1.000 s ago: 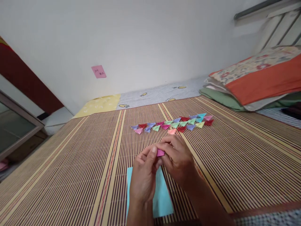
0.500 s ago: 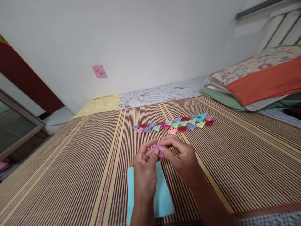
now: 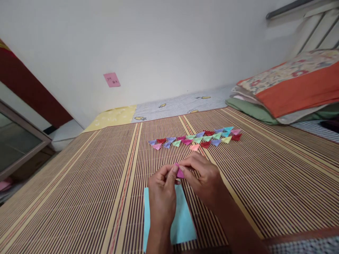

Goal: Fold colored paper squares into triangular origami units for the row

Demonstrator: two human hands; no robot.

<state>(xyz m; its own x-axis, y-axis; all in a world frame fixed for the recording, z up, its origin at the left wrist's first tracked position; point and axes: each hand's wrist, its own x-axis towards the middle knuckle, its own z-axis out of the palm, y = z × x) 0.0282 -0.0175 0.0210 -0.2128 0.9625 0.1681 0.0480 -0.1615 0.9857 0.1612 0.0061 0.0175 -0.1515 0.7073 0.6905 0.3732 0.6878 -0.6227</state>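
Note:
A small magenta piece of paper (image 3: 180, 173) is pinched between both hands, partly covered by the fingers. My left hand (image 3: 163, 188) is closed on its left side, thumb on top. From the right, my right hand (image 3: 205, 176) grips the same paper between thumb and fingers. Beneath my left wrist lies a light blue sheet of paper (image 3: 184, 218) on the striped mat (image 3: 100, 197). Beyond the hands, several small folded paper pieces (image 3: 198, 140) in red, green, blue, pink and yellow sit in uneven rows.
Folded bedding (image 3: 293, 95) with an orange band is stacked at the right. Behind the mat runs a checked cloth (image 3: 174, 106) along the white wall (image 3: 169, 46). A pink note (image 3: 112, 80) is stuck there. A framed glass panel (image 3: 21, 141) stands at far left.
The magenta paper has turned and now shows a smaller, more pointed shape. My left fingers have curled in closer around it, and the right hand has shifted slightly.

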